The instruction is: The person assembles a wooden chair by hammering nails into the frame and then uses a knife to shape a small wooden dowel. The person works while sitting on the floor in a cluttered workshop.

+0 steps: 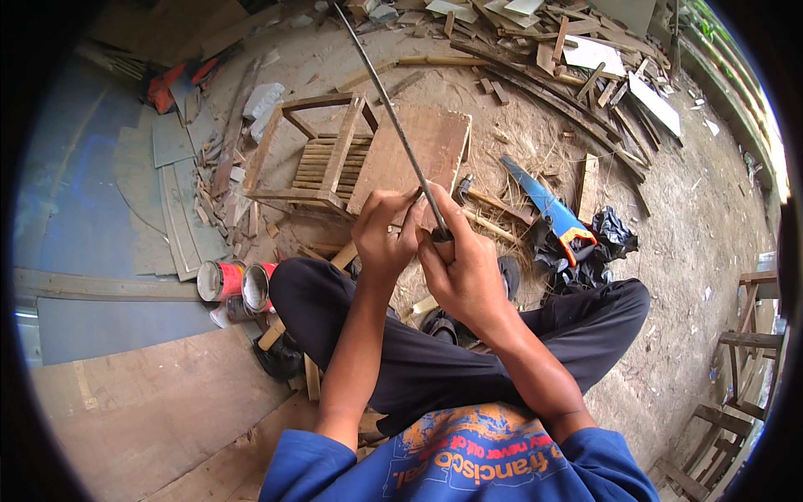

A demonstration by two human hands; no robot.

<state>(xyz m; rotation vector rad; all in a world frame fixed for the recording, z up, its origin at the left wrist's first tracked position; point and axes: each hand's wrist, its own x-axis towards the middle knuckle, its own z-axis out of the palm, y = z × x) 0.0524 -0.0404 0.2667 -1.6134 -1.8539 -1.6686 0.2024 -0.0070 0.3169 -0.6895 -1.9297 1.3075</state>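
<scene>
My right hand (462,263) is closed round the lower end of a long, thin, dark metal blade (386,105), seen nearly edge-on. The blade slants up and to the left, well beyond my hands. Close beside its base, my left hand (386,233) has its fingers drawn together. A small dark bit shows at those fingertips, too small to name. Below the hands are my crossed legs in dark trousers. Just past them stands a low wooden board top (418,155), with a hammer (464,186) lying at its right.
A handsaw (548,205) with a blue blade lies on the right by crumpled black plastic (615,233). Left are a wooden frame (314,197), red cans (219,281) and a plywood sheet (159,402). Scrap wood (577,92) is heaped far right; wooden furniture (749,340) stands at the right edge.
</scene>
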